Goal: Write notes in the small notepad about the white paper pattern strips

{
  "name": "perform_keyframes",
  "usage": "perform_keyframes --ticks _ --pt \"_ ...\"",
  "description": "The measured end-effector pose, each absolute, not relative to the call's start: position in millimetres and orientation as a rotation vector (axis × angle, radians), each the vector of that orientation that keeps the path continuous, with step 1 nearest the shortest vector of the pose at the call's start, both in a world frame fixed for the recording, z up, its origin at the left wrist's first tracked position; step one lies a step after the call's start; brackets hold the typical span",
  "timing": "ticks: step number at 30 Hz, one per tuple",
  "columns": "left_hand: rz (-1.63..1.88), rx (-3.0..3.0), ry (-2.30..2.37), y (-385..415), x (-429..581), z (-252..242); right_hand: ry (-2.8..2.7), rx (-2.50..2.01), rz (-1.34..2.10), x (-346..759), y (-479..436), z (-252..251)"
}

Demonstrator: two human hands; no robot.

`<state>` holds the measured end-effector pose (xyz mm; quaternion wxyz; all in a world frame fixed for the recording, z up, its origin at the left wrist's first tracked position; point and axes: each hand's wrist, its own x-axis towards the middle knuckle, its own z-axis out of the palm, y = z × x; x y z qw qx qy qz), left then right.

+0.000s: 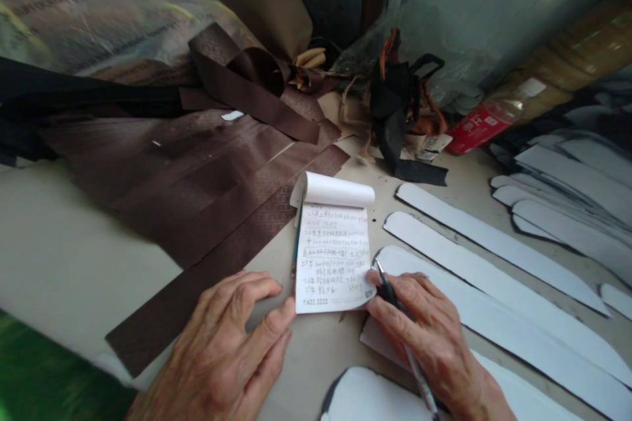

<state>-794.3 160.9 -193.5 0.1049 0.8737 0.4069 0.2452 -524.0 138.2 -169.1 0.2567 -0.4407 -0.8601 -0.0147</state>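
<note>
A small notepad (pixel 334 256) with handwritten lines lies on the table, its top pages rolled back. My left hand (pixel 232 335) lies flat beside the pad's lower left corner, fingers spread, thumb touching the pad's edge. My right hand (pixel 424 329) is closed round a pen (pixel 390 289), its tip pointing up near the pad's right edge. A second pen or pencil (pixel 296 243) lies along the pad's left side.
Long brown patterned strips (pixel 217 210) cover the left of the table. Several long white cut pieces (pixel 494 256) lie on the right. At the back are plastic-wrapped rolls, a black bag (pixel 399 105), scraps and a red-labelled bottle (pixel 481 125).
</note>
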Motion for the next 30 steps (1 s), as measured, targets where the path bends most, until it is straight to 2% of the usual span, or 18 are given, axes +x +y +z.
perform_keyframes --ticks 30 --pt "0.829 2.504 1.226 156.0 -792.2 -198.9 -2.36 -1.136 0.054 -517.4 137.9 -175.3"
